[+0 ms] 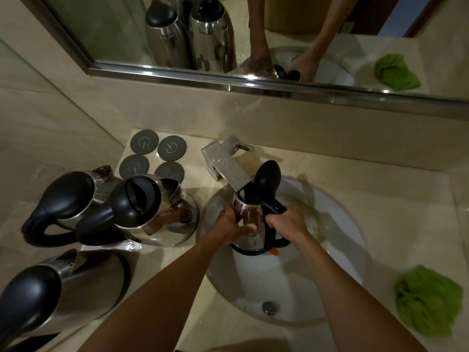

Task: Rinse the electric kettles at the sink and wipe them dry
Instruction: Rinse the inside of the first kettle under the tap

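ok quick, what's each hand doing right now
Left hand: grips the steel body of the kettle under the faucet.
Right hand: closed around that kettle's black handle.

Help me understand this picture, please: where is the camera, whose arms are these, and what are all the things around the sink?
There is no machine here. One camera worn on a person's head looks down at their bare arms. The left hand grips the steel body of a kettle held over the sink, its lid raised under the faucet. The right hand grips its black handle. Three more kettles stand on the counter to the left, beside four round grey coasters. A green cloth lies on the right. Above, a mirror reflects the scene.
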Tool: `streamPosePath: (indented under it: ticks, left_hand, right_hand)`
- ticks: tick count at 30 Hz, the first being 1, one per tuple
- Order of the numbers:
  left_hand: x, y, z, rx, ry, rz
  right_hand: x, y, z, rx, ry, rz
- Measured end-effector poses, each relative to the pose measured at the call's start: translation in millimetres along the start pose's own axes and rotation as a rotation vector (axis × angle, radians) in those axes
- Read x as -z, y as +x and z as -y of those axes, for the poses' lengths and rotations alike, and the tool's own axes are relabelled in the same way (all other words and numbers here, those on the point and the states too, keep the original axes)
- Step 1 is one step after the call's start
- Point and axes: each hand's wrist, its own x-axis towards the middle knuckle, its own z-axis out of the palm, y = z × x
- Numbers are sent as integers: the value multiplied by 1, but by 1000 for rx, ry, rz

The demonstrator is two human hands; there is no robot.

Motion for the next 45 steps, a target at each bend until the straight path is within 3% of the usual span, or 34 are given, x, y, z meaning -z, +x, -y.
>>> streamPosePath:
  ticks: [45]
  left_hand:
    - [1,11,9,-40,90,15]
  right_hand:
    - [6,4,3,-42,-16,28]
